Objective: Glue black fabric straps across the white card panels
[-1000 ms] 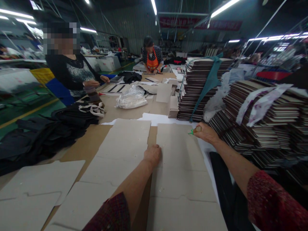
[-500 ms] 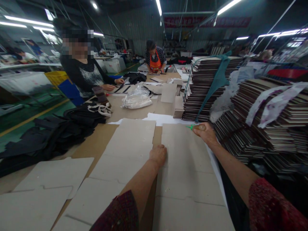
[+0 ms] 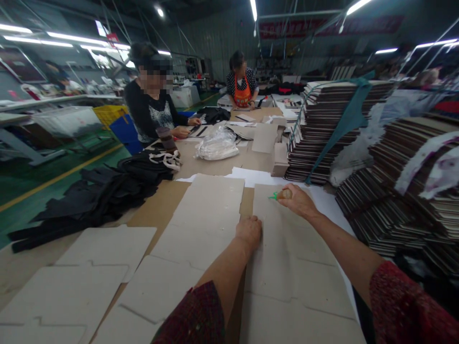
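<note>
Room: workshop hall under strip lights, with a long brown table [image 3: 150,210] running away from the camera.
Left hand [image 3: 250,231]: fingers curled together into a loose fist, pressing down on the near left edge of the right-hand cardboard sheet [image 3: 283,248]; it grips nothing.
Right hand [image 3: 297,200]: grip clamped on a small brown bottle [image 3: 285,194] with a green tip, held at the far end of the same sheet, tip pointing left just above the board.
Cardboard sheet: flat and pale grey, lying on the table in front of the person, between both forearms.
Neighbouring sheet [image 3: 204,215]: same kind, just to the left, a narrow gap of table between them.
Stacks [image 3: 333,129]: tall piles of flat dark-edged boards on the right, one draped with a teal strip.
Black fabric [image 3: 103,191]: heaped on the left of the table.
Plastic bag [image 3: 217,145]: clear, farther along the table.
Other people: one in black [image 3: 152,112] working at the left side, one in an orange apron [image 3: 242,88] at the far end.
</note>
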`<state>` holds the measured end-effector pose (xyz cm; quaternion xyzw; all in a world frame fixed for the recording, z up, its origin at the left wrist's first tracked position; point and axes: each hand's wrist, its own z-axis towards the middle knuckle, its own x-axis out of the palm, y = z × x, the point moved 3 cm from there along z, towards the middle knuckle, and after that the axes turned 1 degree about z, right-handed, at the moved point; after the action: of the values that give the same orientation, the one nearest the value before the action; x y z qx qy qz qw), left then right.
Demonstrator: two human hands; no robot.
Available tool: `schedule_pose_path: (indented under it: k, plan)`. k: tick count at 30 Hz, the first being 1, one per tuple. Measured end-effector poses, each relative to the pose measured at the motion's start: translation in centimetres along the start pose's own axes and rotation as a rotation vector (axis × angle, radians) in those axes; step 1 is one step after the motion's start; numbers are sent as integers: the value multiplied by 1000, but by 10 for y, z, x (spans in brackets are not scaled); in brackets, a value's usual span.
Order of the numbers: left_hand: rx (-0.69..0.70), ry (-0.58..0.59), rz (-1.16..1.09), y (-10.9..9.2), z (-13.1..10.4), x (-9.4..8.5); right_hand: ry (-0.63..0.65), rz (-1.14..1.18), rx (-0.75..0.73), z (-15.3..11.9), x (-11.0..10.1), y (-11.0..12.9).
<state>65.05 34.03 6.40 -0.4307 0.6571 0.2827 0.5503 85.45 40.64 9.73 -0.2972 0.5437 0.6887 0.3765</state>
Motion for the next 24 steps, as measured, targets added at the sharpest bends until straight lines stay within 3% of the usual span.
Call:
schedule_pose_path:
  k: [12, 18, 24]
  plan:
    - [2, -18, -10, 1, -1, 1, 128, -95, -25, 17, 2, 19]
    - [-11, -25, -11, 2, 1, 3, 110, -110, -1, 19, 6, 31]
    - [-3, -28, -8, 1, -1, 1, 68, -13, 80, 17, -1, 25]
